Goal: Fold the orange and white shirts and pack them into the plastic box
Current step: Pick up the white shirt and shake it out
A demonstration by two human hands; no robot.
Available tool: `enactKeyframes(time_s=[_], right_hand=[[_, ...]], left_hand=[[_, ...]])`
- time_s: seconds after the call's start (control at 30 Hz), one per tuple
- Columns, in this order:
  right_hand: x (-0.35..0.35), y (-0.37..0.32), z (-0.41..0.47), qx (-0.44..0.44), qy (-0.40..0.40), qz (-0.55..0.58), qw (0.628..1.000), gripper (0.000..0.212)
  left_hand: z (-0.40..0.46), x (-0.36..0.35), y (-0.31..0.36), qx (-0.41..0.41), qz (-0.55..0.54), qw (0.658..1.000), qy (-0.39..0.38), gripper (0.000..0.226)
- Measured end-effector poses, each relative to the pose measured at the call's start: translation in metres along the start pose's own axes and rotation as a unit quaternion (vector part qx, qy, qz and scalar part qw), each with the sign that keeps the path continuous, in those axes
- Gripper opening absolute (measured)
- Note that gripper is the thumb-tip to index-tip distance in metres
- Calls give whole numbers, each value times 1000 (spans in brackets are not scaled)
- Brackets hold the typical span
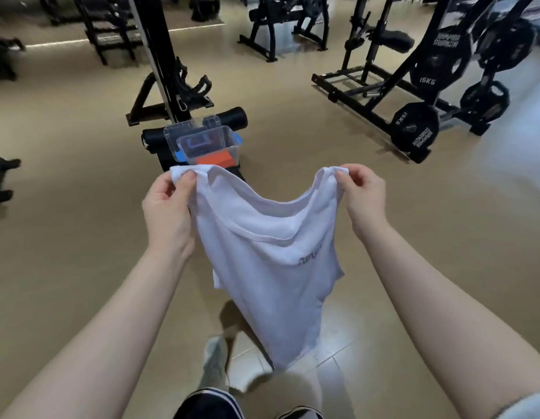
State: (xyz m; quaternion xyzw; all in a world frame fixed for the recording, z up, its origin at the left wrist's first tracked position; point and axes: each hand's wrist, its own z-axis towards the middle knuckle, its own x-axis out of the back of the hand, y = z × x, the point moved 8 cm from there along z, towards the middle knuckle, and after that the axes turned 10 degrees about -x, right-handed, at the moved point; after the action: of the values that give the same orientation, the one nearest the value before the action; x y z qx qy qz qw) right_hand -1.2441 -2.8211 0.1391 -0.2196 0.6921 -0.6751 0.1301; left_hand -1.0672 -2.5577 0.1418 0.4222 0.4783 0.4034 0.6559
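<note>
white shirt (pixel 271 267), orange shirt (pixel 216 160) in clear, blue-clipped plastic box (pixel 229 140), tan floor (pixel 81 207).

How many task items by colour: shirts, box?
White shirt: 1, held up by left hand and right hand
Orange shirt: 1, folded, inside the box
Clear plastic box: 1, open, blue latches
Total: 3
</note>
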Motion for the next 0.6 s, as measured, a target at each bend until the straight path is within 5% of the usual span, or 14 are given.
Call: enactKeyframes(time_s=[0.4, 0.6], right_hand=[[-167, 179, 170, -166, -21, -147, 975, 10], [-267, 250, 291, -179, 0, -264, 948, 15]], left_hand=[[136, 65, -237, 188, 86, 969, 133, 10], [262, 76, -355, 228, 144, 959, 88, 26]])
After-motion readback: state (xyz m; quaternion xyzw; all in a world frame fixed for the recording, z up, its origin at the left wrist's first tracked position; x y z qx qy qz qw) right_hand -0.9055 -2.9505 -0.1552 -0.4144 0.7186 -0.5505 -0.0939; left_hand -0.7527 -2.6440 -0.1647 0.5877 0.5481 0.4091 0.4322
